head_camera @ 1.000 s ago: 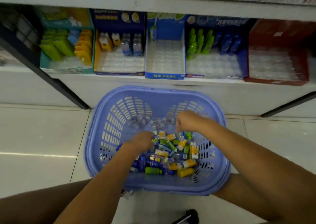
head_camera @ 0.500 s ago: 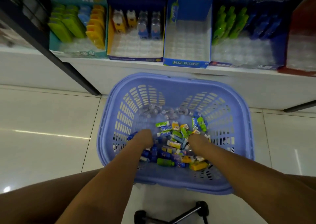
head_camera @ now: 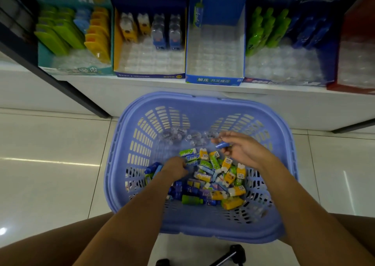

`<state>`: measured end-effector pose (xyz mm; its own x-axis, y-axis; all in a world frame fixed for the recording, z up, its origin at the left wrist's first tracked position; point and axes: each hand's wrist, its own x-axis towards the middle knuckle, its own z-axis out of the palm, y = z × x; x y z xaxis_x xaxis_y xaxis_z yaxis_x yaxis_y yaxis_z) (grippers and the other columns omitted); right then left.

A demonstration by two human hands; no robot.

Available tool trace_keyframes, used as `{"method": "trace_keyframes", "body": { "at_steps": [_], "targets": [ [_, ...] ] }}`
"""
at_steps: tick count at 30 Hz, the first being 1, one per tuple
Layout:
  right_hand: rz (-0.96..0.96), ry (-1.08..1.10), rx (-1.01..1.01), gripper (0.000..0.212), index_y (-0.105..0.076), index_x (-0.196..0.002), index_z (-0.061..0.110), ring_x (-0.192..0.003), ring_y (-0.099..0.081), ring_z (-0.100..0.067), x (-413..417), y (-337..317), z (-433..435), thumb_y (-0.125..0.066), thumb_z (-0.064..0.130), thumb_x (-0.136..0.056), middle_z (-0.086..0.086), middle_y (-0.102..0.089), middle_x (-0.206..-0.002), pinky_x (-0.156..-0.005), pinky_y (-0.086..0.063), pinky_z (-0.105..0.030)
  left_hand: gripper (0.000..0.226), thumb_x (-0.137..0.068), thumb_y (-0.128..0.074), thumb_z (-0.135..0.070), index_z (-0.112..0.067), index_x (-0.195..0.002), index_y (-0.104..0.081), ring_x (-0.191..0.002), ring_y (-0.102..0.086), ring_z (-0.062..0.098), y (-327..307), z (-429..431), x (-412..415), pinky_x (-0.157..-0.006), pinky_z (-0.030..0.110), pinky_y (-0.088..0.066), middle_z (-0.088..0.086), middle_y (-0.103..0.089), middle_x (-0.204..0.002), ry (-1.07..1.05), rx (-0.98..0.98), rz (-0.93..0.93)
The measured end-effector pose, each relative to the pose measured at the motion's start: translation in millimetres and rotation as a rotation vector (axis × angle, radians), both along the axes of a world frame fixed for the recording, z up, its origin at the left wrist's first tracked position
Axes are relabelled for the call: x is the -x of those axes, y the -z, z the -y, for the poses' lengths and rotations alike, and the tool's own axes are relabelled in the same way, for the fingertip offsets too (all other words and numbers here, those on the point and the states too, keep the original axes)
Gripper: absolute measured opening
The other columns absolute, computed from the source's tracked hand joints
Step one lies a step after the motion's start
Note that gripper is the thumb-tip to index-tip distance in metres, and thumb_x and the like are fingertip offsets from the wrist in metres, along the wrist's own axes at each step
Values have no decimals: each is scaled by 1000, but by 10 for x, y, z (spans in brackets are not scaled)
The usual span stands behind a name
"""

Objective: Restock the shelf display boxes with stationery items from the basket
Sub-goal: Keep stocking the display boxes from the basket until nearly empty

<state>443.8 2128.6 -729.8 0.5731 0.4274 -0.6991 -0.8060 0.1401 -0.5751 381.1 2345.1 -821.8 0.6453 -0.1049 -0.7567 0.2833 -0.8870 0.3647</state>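
Observation:
A lilac plastic basket (head_camera: 129,184) stands on the floor below the shelf. In its bottom lies a heap of small stationery items (head_camera: 215,176) in yellow, green, blue and white. My left hand (head_camera: 175,167) is down in the heap, fingers curled on a blue-and-white packet. My right hand (head_camera: 241,150) is raised over the heap's far side and pinches a small blue item (head_camera: 222,145) between thumb and fingers. On the shelf stand several display boxes: teal (head_camera: 75,70), dark blue (head_camera: 150,75), light blue (head_camera: 214,80), a blue one with green bottles (head_camera: 284,82) and red (head_camera: 353,89).
A white shelf edge (head_camera: 142,91) runs above the basket. A dark diagonal shelf post (head_camera: 60,83) comes down at the left. Glossy white floor tiles (head_camera: 50,164) surround the basket. A black stand part (head_camera: 235,255) lies by my knees. Clear blister packs (head_camera: 174,133) sit at the basket's far end.
My right hand has lifted out of the heap toward the far right, now pinching a small blue item. My left hand stays in the heap. The view has tilted down.

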Motion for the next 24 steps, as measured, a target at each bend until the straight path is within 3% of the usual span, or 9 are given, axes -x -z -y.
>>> {"method": "trace_keyframes", "body": {
  "at_steps": [2, 5, 7, 9, 12, 16, 19, 21, 24],
  "targets": [
    [39, 50, -64, 20, -56, -100, 6, -82, -56, -23, -26, -97, 4, -52, -5, -84, -22, -63, -112, -66, -43, -28, 16, -92, -59, -18, -5, -100, -65, -88, -58, 26, -114, -26, -88, -85, 39, -49, 15, -62, -99, -188, 94, 28],
    [154, 54, -105, 27, -59, -102, 8, -74, -62, -19, -93, -311, -20, -56, -1, -76, -13, -61, -98, -61, -51, -23, 8, -90, -62, -12, -6, -95, -59, -88, -55, 24, -427, -82, -231, -84, 39, -47, 14, -59, -94, -514, 411, 62],
    [251, 24, -45, 26, -59, -103, 8, -73, -66, -18, -146, -465, -61, -55, -1, -79, -11, -61, -95, -65, -54, -22, 7, -89, -61, -3, -9, -90, -58, -90, -60, 26, -698, -114, -285, -87, 39, -51, 11, -61, -91, -739, 703, 65],
    [363, 16, 52, 23, -58, -101, 8, -76, -68, -19, -196, -621, -121, -54, -6, -83, -13, -59, -93, -70, -56, -22, 11, -90, -56, 2, -8, -91, -61, -85, -67, 22, -979, -144, -321, -80, 31, -56, 8, -66, -89, -902, 990, 65],
    [522, 62, 132, 23, -60, -98, 10, -71, -71, -16, -258, -895, -248, -55, -7, -84, -11, -61, -83, -67, -55, -18, 18, -96, -42, 0, -4, -91, -58, -69, -68, 16, -1411, -199, -382, -68, 28, -59, 8, -69, -79, -1020, 1256, 74],
    [750, 11, 205, 25, -63, -106, 17, -77, -64, -13, -395, -1254, -432, -50, -1, -92, -3, -61, -89, -76, -51, -19, 26, -100, -35, -11, -10, -83, -54, -49, -54, 10, -1843, -282, -505, -51, 23, -52, 6, -52, -69, -1109, 1277, 195],
    [930, 10, 453, 32, -57, -116, 15, -72, -56, -10, -627, -1487, -623, -53, -4, -90, 3, -50, -82, -73, -45, -19, 23, -96, -52, -30, -8, -88, -56, -52, -46, 9, -1963, -390, -490, -54, 21, -47, -4, -47, -63, -1045, 1243, 358],
    [1067, -24, 620, 32, -58, -116, 10, -67, -45, -9, -809, -1612, -790, -58, -3, -87, 3, -45, -77, -70, -40, -20, 34, -87, -63, -39, -8, -98, -57, -56, -42, 10, -1991, -466, -446, -58, 22, -46, -5, -42, -64, -1004, 1207, 453],
    [1311, -184, 862, 30, -61, -117, 20, -74, -44, -6, -1027, -1698, -1114, -56, 8, -91, -4, -46, -99, -76, -36, -17, 43, -85, -64, -47, -5, -95, -59, -57, -38, 10, -2028, -537, -431, -57, 24, -44, -4, -38, -66, -1080, 1161, 503]
  ]
}}
